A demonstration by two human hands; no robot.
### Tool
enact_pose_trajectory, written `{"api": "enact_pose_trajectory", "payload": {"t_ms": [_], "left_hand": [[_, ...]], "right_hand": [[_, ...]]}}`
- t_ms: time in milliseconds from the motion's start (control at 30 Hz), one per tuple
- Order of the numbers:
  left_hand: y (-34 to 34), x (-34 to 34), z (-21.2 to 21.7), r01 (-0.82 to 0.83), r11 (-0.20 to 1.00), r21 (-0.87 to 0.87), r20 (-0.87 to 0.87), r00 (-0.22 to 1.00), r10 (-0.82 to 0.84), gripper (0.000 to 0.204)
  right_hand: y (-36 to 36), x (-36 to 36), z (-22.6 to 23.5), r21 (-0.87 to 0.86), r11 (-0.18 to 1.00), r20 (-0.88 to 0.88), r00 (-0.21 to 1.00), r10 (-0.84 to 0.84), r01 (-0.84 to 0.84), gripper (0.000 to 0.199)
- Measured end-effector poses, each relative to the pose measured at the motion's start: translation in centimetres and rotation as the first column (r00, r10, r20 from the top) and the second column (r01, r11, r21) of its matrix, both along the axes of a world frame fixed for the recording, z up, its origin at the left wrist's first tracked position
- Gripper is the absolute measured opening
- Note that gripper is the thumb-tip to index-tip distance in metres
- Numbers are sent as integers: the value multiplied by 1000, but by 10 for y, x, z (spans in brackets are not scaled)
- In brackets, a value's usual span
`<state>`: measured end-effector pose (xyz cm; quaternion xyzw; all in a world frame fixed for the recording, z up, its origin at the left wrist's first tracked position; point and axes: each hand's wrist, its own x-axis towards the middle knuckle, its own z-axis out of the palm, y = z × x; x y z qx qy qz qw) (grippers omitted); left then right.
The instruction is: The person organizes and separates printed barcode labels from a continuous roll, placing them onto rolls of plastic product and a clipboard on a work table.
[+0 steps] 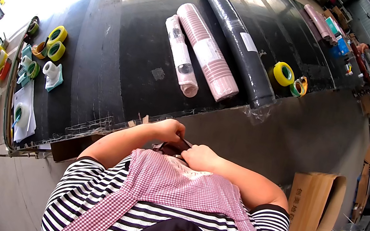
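My left hand [171,131] and my right hand [202,157] are close together in front of the apron [182,189], near the table's front edge. The fingers of both are closed around a thin dark strip, and something dark brown [170,148] shows below them. What it is I cannot make out. Beyond my hands, three wrapped rolls lie side by side on the black table [139,92]: a short pale roll [180,55], a pink striped roll [207,52] and a long black roll [239,43] in clear plastic.
Yellow tape rolls [58,36] and a white dispenser [53,73] sit at the table's left end, beside papers [27,112]. More tape [283,74] lies right of the black roll. A cardboard box [310,207] stands on the floor to my right.
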<state>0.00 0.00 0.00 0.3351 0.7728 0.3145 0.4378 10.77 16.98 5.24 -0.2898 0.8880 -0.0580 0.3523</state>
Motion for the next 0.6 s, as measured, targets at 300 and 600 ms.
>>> {"api": "enact_pose_trajectory", "payload": {"t_ms": [300, 600], "left_hand": [[73, 17, -6, 61, 986, -154, -96, 992, -76, 25], [81, -82, 7, -802, 262, 536, -153, 212, 965, 37]], "right_hand": [[130, -14, -14, -613, 768, -101, 946, -308, 184, 23], [317, -174, 44, -494, 647, -447, 469, -762, 581, 111]]}}
